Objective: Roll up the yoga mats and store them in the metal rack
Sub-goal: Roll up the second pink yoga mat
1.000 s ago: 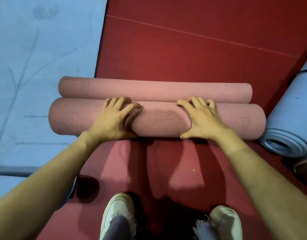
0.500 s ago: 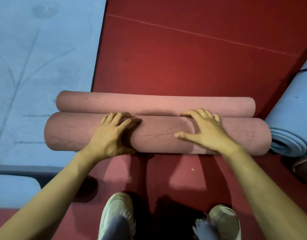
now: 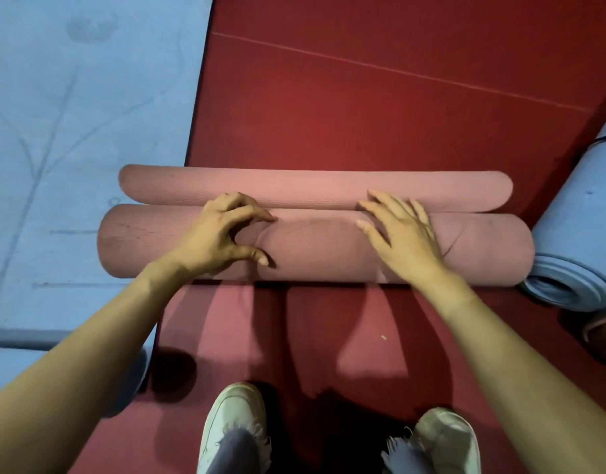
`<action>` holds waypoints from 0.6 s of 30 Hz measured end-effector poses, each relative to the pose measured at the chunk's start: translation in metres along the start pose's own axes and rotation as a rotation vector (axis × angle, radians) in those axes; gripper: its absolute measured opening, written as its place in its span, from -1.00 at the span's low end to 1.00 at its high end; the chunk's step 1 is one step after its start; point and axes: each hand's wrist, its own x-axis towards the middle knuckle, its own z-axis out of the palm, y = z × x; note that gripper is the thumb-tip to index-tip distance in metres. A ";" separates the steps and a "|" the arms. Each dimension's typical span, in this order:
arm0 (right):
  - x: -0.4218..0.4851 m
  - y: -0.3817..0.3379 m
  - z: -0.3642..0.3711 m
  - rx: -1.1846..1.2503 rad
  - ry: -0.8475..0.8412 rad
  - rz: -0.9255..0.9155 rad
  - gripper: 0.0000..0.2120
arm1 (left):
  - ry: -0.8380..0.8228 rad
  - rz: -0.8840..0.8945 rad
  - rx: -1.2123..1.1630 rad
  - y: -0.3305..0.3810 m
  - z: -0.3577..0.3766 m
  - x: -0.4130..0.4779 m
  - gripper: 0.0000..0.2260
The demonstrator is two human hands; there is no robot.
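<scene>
On the red floor (image 3: 363, 114), between a flat blue mat (image 3: 72, 131) and a rolled blue mat (image 3: 575, 234), the thick pink roll (image 3: 328, 248) lies crosswise, dimpled and creased. A thinner pink roll (image 3: 311, 186) touches its far side. The right hand (image 3: 404, 234) presses it with straight, spread fingers, grip released. The left hand (image 3: 219, 234), flatter half a second ago, now arches, its fingertips and thumb clawing the thick pink roll.

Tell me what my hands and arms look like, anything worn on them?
Left hand and right hand are bare: no gloves, no rings that show. Left forearm and right forearm are bare to the frame's edge, with no sleeve, watch or band in view.
</scene>
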 end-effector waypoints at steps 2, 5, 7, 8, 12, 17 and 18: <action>-0.009 -0.001 0.007 -0.016 0.052 -0.025 -0.42 | 0.083 0.004 0.064 -0.004 0.003 0.000 -0.45; -0.011 0.002 0.011 -0.052 0.072 -0.036 -0.42 | 0.178 -0.047 0.147 -0.005 0.010 -0.005 -0.44; -0.008 0.003 0.009 -0.115 0.055 -0.063 -0.38 | 0.236 -0.080 0.160 -0.001 0.016 -0.009 -0.48; -0.005 0.002 0.008 -0.143 0.029 -0.071 -0.35 | 0.257 -0.090 0.161 0.002 0.020 -0.011 -0.51; 0.011 -0.006 -0.001 -0.162 -0.040 0.018 -0.36 | 0.304 -0.086 0.189 0.012 0.034 -0.018 -0.68; 0.046 -0.027 -0.005 -0.127 -0.265 0.145 -0.41 | 0.209 -0.102 0.319 0.015 0.030 -0.015 -0.35; 0.051 -0.030 -0.003 -0.106 -0.304 0.137 -0.39 | 0.172 -0.085 0.338 0.013 0.028 -0.014 -0.25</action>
